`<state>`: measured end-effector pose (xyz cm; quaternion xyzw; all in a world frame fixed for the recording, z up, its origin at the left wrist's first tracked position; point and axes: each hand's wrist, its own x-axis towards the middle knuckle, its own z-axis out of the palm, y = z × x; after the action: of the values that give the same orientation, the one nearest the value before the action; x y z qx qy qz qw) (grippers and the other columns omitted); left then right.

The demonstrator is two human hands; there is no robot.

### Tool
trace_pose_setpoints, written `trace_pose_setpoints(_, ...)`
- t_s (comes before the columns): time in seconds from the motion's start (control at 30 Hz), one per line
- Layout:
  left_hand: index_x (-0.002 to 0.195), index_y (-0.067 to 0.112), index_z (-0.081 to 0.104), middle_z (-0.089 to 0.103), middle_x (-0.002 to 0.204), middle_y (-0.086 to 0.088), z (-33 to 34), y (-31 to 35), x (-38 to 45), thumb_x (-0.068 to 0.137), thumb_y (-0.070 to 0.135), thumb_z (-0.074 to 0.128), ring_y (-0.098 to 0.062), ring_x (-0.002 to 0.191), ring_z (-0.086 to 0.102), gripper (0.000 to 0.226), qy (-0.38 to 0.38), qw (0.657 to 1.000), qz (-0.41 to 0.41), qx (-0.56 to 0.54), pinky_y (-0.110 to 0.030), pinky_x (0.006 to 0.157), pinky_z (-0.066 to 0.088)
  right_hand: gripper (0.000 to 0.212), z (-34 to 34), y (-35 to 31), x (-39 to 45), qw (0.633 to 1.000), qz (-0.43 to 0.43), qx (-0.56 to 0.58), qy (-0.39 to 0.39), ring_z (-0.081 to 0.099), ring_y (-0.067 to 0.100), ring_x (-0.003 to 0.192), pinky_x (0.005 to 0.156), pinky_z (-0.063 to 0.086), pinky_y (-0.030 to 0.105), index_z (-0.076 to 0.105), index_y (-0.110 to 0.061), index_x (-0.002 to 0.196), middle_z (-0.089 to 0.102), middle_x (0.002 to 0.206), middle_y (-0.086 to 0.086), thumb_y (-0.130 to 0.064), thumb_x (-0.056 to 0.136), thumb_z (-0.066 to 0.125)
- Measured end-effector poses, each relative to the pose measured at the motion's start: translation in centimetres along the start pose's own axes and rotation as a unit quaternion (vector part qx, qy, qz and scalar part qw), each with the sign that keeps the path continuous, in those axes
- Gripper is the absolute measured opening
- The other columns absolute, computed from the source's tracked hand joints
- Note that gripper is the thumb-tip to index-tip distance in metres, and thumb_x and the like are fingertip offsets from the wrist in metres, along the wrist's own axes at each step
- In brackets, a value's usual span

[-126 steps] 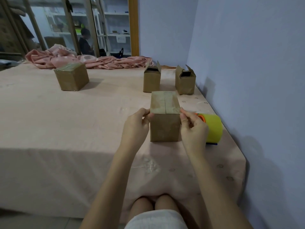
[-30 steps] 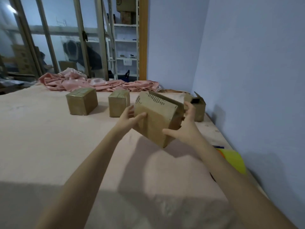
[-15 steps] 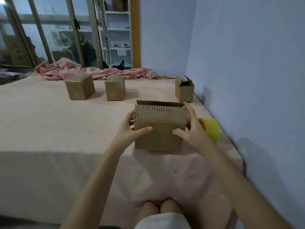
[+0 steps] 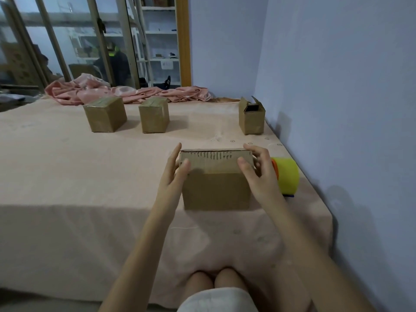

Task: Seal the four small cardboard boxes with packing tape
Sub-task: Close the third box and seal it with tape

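Observation:
A brown cardboard box (image 4: pixel 216 188) stands on the pink-covered table (image 4: pixel 67 176) right in front of me, its near flap upright. My left hand (image 4: pixel 173 176) lies against its left side with straight fingers, thumb on the front flap. My right hand (image 4: pixel 258 174) touches its right side, fingers loosely spread, thumb on the flap. A yellow roll of packing tape (image 4: pixel 287 174) lies just right of my right hand. Farther back stand two taped boxes (image 4: pixel 105 114) (image 4: pixel 154 118) and one box with open flaps (image 4: pixel 251 119).
A crumpled pink cloth (image 4: pixel 126 93) lies along the table's far edge. The blue wall (image 4: pixel 337 109) runs close along the table's right side. Glass doors and shelves stand behind the table. My knees are at the table's near edge.
The box I held tilted in the air has come down onto the table before me. My hands have loosened from gripping it to touching its sides.

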<state>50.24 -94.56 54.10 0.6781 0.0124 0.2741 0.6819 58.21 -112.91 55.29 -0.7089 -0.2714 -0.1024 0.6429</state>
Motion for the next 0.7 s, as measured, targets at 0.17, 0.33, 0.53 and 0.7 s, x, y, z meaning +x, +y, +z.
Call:
trace_pose_setpoints(0.17, 0.099, 0.032, 0.063, 0.064, 0.09, 0.024, 0.9, 0.5, 1.0, 0.095, 0.029, 0.052, 0.006, 0.084, 0.056, 0.013, 0.067, 0.998, 0.001, -0.008, -0.014, 0.068, 0.043, 0.02, 0.2, 0.6, 0.4, 1.0, -0.015, 0.014, 0.006, 0.048, -0.01, 0.113, 0.082, 0.044, 0.008, 0.048, -0.03, 0.097, 0.049, 0.13, -0.002, -0.013, 0.091, 0.056)
trace_pose_setpoints(0.33, 0.081, 0.025, 0.063, 0.061, 0.077, 0.02, 2.0, 0.0, 1.6, 0.093, 0.011, 0.049, 0.003, 0.073, 0.052, 0.023, 0.074, 0.997, 0.002, -0.007, -0.012, 0.063, 0.04, 0.009, 0.3, 0.7, 1.2, 0.997, -0.036, -0.045, 0.048, 0.054, 0.004, 0.091, 0.068, 0.041, 0.004, 0.049, -0.016, 0.089, 0.054, 0.122, -0.009, -0.008, 0.086, 0.05)
trace_pose_setpoints(0.53, 0.078, 0.025, 0.057, 0.058, 0.081, 0.021, 3.4, 0.4, 1.8, 0.093, 0.011, 0.045, 0.008, 0.075, 0.05, 0.024, 0.112, 0.992, 0.025, 0.059, -0.01, 0.066, 0.038, 0.02, -0.2, -0.9, 1.4, 0.955, -0.085, -0.282, 0.043, 0.056, 0.017, 0.11, 0.092, 0.044, 0.029, 0.058, -0.006, 0.105, 0.06, 0.123, 0.007, -0.005, 0.093, 0.042)
trace_pose_setpoints(0.7, 0.09, 0.018, 0.058, 0.05, 0.13, 0.011, 3.4, -0.4, 1.6, 0.09, 0.024, 0.04, 0.01, 0.109, 0.038, 0.019, 0.096, 0.947, 0.102, 0.288, -0.041, 0.101, 0.037, 0.028, -2.3, -1.4, -0.1, 0.871, -0.212, -0.423, 0.134, 0.045, 0.028, 0.124, 0.101, 0.037, 0.033, 0.056, -0.005, 0.112, 0.05, 0.133, 0.015, -0.015, 0.089, 0.044)
